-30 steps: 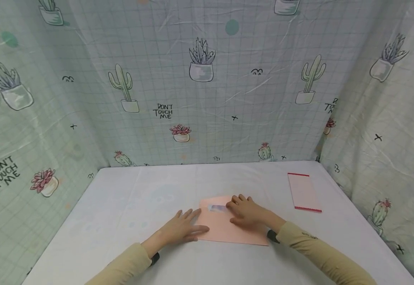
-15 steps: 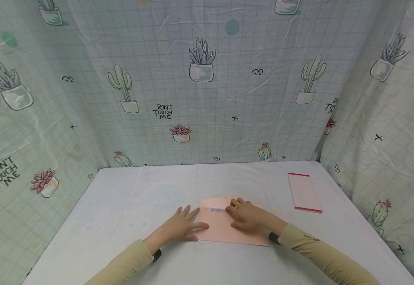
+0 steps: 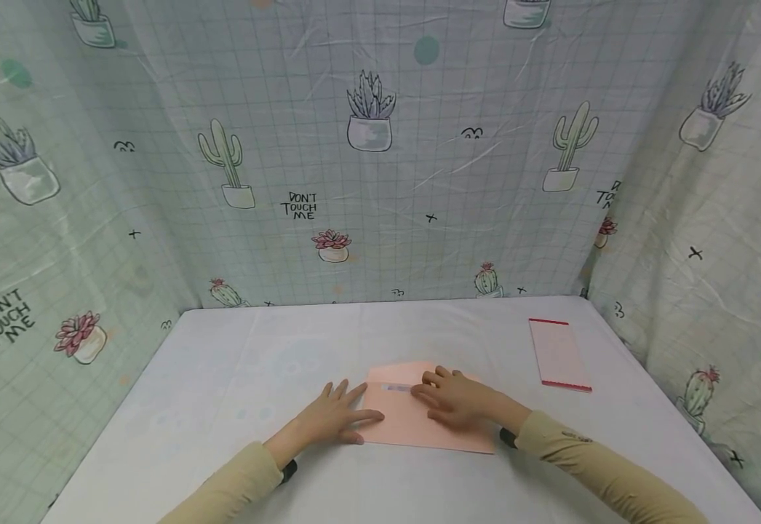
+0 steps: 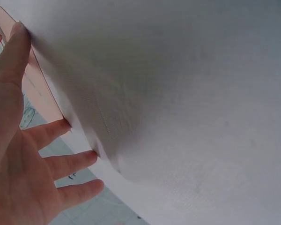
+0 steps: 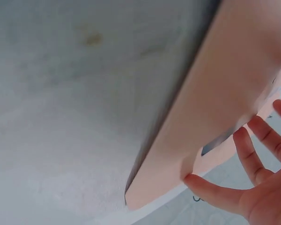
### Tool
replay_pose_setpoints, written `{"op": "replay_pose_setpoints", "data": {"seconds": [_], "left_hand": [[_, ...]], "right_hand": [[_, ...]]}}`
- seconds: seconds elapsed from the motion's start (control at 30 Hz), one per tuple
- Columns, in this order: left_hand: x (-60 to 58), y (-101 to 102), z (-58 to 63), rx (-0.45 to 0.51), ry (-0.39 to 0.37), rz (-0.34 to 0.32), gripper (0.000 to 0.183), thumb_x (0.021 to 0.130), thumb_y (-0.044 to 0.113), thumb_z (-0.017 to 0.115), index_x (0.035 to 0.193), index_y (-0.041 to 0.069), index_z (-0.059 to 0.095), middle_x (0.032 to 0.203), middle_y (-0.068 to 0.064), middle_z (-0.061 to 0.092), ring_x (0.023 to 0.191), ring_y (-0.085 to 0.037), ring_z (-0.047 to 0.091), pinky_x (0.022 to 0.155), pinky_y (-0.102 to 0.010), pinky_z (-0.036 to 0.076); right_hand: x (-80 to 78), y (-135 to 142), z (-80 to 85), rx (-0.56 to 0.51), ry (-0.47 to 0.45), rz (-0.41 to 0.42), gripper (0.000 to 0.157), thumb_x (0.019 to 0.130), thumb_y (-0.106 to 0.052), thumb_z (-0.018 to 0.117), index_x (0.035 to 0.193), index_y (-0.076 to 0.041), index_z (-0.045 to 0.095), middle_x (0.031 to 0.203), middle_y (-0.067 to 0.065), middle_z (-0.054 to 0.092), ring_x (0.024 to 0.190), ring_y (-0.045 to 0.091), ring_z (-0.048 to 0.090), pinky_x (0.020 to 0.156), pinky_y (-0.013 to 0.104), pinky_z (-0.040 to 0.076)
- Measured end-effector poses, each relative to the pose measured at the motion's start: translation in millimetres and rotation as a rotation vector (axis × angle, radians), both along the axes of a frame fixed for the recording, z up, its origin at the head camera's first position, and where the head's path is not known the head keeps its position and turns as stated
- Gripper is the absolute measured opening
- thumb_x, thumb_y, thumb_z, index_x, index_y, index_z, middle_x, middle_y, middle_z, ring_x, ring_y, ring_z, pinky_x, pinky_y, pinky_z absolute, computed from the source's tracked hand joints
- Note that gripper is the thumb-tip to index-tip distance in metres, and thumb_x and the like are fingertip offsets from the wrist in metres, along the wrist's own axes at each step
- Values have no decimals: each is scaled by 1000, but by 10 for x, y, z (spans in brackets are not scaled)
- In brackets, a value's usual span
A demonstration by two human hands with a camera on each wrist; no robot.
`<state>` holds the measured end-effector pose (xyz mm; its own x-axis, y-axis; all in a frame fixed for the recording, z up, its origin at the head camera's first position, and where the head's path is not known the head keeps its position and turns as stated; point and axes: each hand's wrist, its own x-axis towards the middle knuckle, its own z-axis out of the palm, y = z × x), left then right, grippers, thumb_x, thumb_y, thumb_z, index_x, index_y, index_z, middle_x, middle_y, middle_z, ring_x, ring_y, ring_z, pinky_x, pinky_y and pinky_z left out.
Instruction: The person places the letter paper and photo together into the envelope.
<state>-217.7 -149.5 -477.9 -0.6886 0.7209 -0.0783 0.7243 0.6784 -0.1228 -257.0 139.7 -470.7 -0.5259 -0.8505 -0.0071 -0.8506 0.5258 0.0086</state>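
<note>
A pink paper envelope (image 3: pixel 407 428) lies flat on the white table, its flap laid back on the far side. A narrow bluish-purple strip (image 3: pixel 395 388) shows at its opening; the rest of that piece is hidden inside. My left hand (image 3: pixel 329 418) rests spread at the envelope's left edge, thumb and index fingertip touching it in the left wrist view. At the opening, the fingertips of my right hand (image 3: pixel 460 399) touch the strip, and its thumb lies over the envelope. In the right wrist view, those fingers reach the bluish piece (image 5: pixel 219 143) at the slit.
A pale pink flat packet (image 3: pixel 560 354) with red bands at both ends lies at the back right of the white table (image 3: pixel 269 349). Cactus-print cloth (image 3: pixel 420 189) hangs behind and on both sides.
The bluish-purple strip has slid nearer to me into the envelope, so less of it shows. My right hand has moved slightly toward me; my left hand stays almost still.
</note>
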Motion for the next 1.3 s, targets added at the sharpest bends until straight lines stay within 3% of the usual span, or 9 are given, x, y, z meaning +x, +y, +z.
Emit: {"op": "replay_pose_setpoints", "data": {"seconds": [0.23, 0.53, 0.8, 1.0, 1.3], "left_hand": [[11, 0, 7, -6, 11, -4, 51, 81, 53, 48, 131, 41, 39, 141, -13, 35, 120, -46, 40, 93, -56, 37], [43, -12, 2, -14, 29, -11, 50, 83, 54, 44, 131, 41, 39, 141, -13, 36, 121, -45, 40, 92, -56, 38], [157, -18, -17, 18, 162, -56, 45, 84, 47, 50, 128, 37, 44, 134, -9, 46, 117, -43, 46, 87, -54, 43], [219, -25, -21, 58, 236, -102, 44, 84, 42, 54, 127, 31, 48, 132, -6, 49, 115, -42, 48, 85, -54, 44], [310, -32, 54, 68, 195, -90, 41, 85, 39, 54, 125, 30, 51, 132, -5, 49, 119, -40, 45, 87, -55, 43]], "right_hand": [[-9, 22, -59, 13, 109, 58, 35, 90, -33, 50, 123, -24, 47, 108, -2, 49, 93, 14, 40, 68, 31, 39], [53, 71, -50, 33, 163, -20, 34, 89, -37, 50, 119, -22, 50, 114, -4, 51, 101, 16, 43, 80, 39, 41], [117, 218, -71, 6, 223, -35, 31, 86, -35, 54, 114, -21, 54, 112, -3, 53, 102, 17, 44, 83, 41, 40], [165, 336, -46, -58, 164, -92, 25, 87, -31, 54, 109, -22, 57, 111, -3, 53, 99, 16, 44, 80, 40, 41], [223, 494, -34, -204, 76, -182, 22, 85, -22, 58, 106, -18, 61, 103, -3, 60, 94, 15, 49, 74, 34, 45]]}}
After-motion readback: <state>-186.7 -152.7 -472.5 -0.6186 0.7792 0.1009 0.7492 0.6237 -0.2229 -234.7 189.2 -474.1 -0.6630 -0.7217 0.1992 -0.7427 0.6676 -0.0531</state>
